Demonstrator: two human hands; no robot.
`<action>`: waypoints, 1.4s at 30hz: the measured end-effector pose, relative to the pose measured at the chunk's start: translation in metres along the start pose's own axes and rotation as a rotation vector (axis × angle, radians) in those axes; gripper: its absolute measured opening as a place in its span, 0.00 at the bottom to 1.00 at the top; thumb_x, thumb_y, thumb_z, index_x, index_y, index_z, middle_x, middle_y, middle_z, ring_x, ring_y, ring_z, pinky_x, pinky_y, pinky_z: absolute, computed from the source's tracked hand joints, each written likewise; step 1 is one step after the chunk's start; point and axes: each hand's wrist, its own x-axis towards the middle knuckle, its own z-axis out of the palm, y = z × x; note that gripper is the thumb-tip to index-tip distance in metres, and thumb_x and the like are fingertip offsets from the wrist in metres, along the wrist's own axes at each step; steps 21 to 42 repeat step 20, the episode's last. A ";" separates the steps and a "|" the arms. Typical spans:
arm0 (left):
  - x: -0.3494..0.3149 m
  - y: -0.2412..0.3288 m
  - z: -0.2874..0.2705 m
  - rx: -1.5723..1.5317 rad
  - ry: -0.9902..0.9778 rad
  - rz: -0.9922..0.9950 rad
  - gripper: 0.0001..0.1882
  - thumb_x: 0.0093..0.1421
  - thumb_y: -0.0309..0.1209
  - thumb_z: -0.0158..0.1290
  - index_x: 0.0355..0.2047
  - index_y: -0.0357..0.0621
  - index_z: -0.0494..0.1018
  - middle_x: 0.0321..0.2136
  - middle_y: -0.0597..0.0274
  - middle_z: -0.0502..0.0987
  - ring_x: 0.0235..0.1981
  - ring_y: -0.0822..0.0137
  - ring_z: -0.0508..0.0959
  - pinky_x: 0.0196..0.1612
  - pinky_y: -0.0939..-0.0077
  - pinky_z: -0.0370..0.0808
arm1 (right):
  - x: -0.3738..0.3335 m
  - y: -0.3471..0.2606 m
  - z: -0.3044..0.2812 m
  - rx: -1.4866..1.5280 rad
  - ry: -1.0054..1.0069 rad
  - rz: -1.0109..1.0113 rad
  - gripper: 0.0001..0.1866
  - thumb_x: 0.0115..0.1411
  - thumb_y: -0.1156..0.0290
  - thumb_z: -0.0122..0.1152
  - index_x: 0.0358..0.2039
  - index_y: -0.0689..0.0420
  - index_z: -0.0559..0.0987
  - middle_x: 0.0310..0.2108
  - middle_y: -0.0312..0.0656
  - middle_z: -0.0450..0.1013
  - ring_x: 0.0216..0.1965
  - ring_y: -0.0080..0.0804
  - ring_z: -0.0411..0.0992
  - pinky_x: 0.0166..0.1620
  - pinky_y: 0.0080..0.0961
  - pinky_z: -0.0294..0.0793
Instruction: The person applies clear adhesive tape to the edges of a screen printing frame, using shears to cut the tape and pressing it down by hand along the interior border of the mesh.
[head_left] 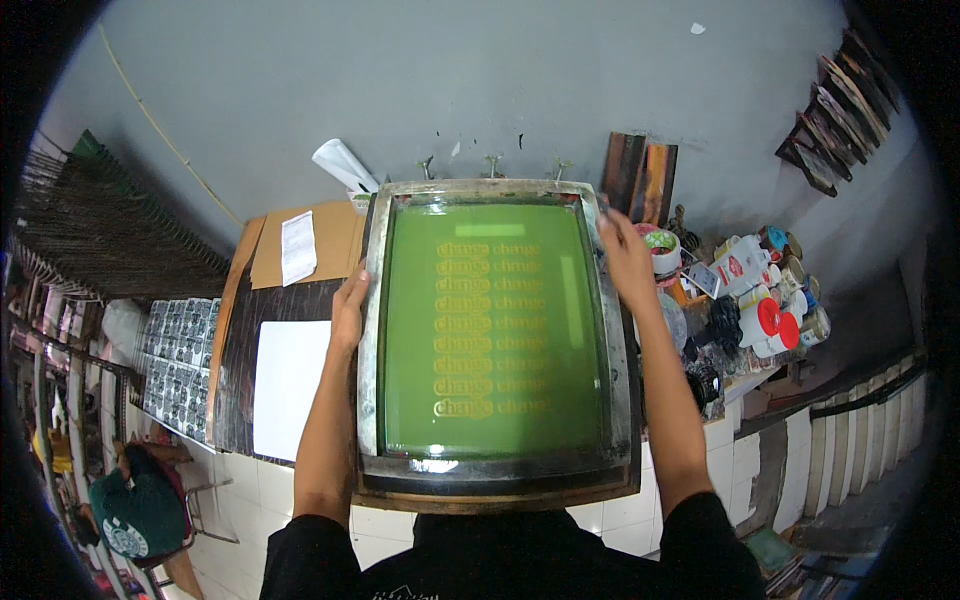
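A screen printing frame [493, 330] with a green mesh fills the middle, over a dark work table. Rows of yellowish lettering run down its mesh, and its metal border looks grey and worn. My left hand [350, 305] is closed on the frame's left side, thumb uppermost. On the opposite side, higher up, my right hand [628, 262] holds the right edge near the far corner; some of its fingertips are hidden by the rim. Several metal clamps [492, 167] show just beyond the far edge.
Left of the frame lie a white sheet [290, 390], cardboard [330, 240] and a paper slip [298, 248]. Jars and bottles [770, 320] crowd the right side. Squeegees [640, 178] lean on the wall. A drying rack [110, 220] stands left; a seated person [140, 500] is lower left.
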 end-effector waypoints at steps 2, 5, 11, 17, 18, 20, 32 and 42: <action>0.010 -0.004 0.001 -0.036 0.066 0.038 0.29 0.71 0.43 0.48 0.62 0.29 0.69 0.61 0.42 0.72 0.61 0.58 0.71 0.67 0.68 0.60 | 0.061 0.003 0.018 -0.008 -0.034 -0.075 0.33 0.72 0.46 0.46 0.58 0.66 0.73 0.53 0.62 0.74 0.59 0.54 0.71 0.61 0.40 0.67; 0.006 -0.016 -0.002 -0.014 0.089 0.059 0.27 0.68 0.38 0.50 0.61 0.29 0.70 0.59 0.41 0.73 0.60 0.58 0.73 0.65 0.70 0.63 | 0.128 0.017 0.048 -0.214 -0.173 0.061 0.45 0.67 0.33 0.38 0.62 0.64 0.71 0.58 0.63 0.71 0.63 0.56 0.67 0.64 0.43 0.63; 0.005 -0.014 0.001 0.070 0.098 0.073 0.27 0.66 0.35 0.51 0.61 0.30 0.70 0.57 0.40 0.75 0.57 0.59 0.75 0.62 0.71 0.66 | 0.177 0.048 0.089 -0.337 -0.279 0.264 0.53 0.61 0.25 0.44 0.62 0.67 0.72 0.61 0.64 0.69 0.66 0.55 0.63 0.67 0.42 0.59; 0.006 -0.010 -0.002 0.021 0.066 -0.003 0.28 0.65 0.33 0.52 0.62 0.31 0.69 0.57 0.40 0.75 0.58 0.61 0.74 0.63 0.71 0.65 | 0.184 0.039 0.101 -0.156 -0.278 0.318 0.53 0.58 0.24 0.50 0.58 0.68 0.75 0.60 0.60 0.70 0.64 0.53 0.66 0.66 0.41 0.60; 0.007 -0.007 0.000 0.029 0.068 -0.001 0.28 0.65 0.34 0.52 0.62 0.31 0.69 0.57 0.40 0.75 0.58 0.61 0.74 0.64 0.71 0.64 | 0.186 0.040 0.099 -0.166 -0.293 0.321 0.53 0.58 0.25 0.50 0.58 0.68 0.76 0.60 0.59 0.70 0.64 0.53 0.66 0.66 0.42 0.60; 0.006 -0.003 0.003 0.045 0.079 -0.002 0.28 0.64 0.34 0.52 0.62 0.31 0.69 0.58 0.40 0.75 0.59 0.61 0.73 0.64 0.72 0.63 | 0.189 0.042 0.099 -0.177 -0.309 0.322 0.52 0.58 0.25 0.51 0.57 0.67 0.76 0.61 0.58 0.70 0.64 0.54 0.66 0.66 0.42 0.60; 0.006 -0.003 0.003 0.045 0.079 -0.002 0.28 0.64 0.34 0.52 0.62 0.31 0.69 0.58 0.40 0.75 0.59 0.61 0.73 0.64 0.72 0.63 | 0.189 0.042 0.099 -0.177 -0.309 0.322 0.52 0.58 0.25 0.51 0.57 0.67 0.76 0.61 0.58 0.70 0.64 0.54 0.66 0.66 0.42 0.60; 0.006 -0.003 0.003 0.045 0.079 -0.002 0.28 0.64 0.34 0.52 0.62 0.31 0.69 0.58 0.40 0.75 0.59 0.61 0.73 0.64 0.72 0.63 | 0.189 0.042 0.099 -0.177 -0.309 0.322 0.52 0.58 0.25 0.51 0.57 0.67 0.76 0.61 0.58 0.70 0.64 0.54 0.66 0.66 0.42 0.60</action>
